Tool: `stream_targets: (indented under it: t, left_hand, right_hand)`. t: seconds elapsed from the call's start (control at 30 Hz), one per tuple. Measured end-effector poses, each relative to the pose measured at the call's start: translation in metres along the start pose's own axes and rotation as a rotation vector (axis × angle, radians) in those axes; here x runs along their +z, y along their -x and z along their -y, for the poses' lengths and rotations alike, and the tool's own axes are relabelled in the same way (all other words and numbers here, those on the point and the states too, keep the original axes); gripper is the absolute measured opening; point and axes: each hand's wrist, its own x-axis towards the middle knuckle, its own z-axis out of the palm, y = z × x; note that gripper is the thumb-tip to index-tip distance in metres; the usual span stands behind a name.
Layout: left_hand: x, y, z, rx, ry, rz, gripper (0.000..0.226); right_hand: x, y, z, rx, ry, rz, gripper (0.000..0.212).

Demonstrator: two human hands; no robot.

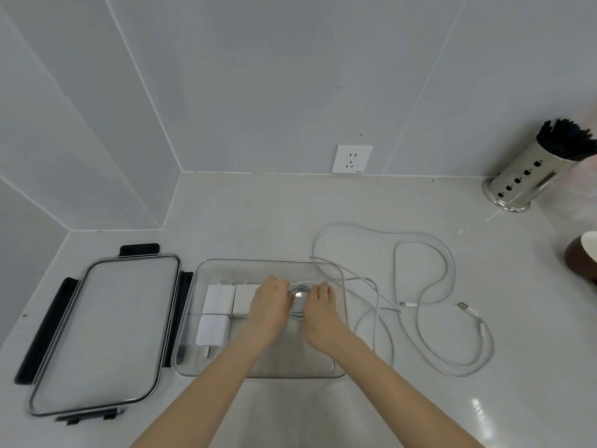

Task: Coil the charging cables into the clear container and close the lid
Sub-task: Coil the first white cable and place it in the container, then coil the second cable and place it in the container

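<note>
The clear container [341, 321] sits on the counter in front of me. Three white charger bricks [219, 299] lie in its left half. A small coil of white cable [298, 294] rests in the container's middle. My left hand [269, 305] and my right hand [319, 315] press on either side of that coil, fingers curled on it. More white cable [433, 286] lies in loose loops on the counter to the right, with one strand running over the container's right rim. The clear lid [106, 331] with black clips lies flat to the left of the container.
A steel utensil holder [523, 176] with black sticks stands at the back right. A brown and white object [583, 257] sits at the right edge. A white wall socket [352, 158] is on the tiled back wall.
</note>
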Motion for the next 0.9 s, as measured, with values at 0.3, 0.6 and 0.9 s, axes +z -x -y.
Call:
stream_targets:
  t: [0.3,0.6,0.9]
  left_hand:
    - [-0.012,0.008,0.007,0.069,-0.016,0.032,0.014]
    - [-0.063,0.032,-0.027,0.156,0.231,-0.123,0.023]
    - [-0.037,0.085,-0.118,0.403,0.393,-0.088,0.017]
  right_hand:
    - [-0.054,0.044,-0.004,-0.299,-0.595,-0.217,0.038]
    - [-0.117,0.078,-0.101,-0.173,-0.984,-0.633,0.025]
    - [-0.058,0.065,-0.179,0.27,-0.631,-0.625,0.02]
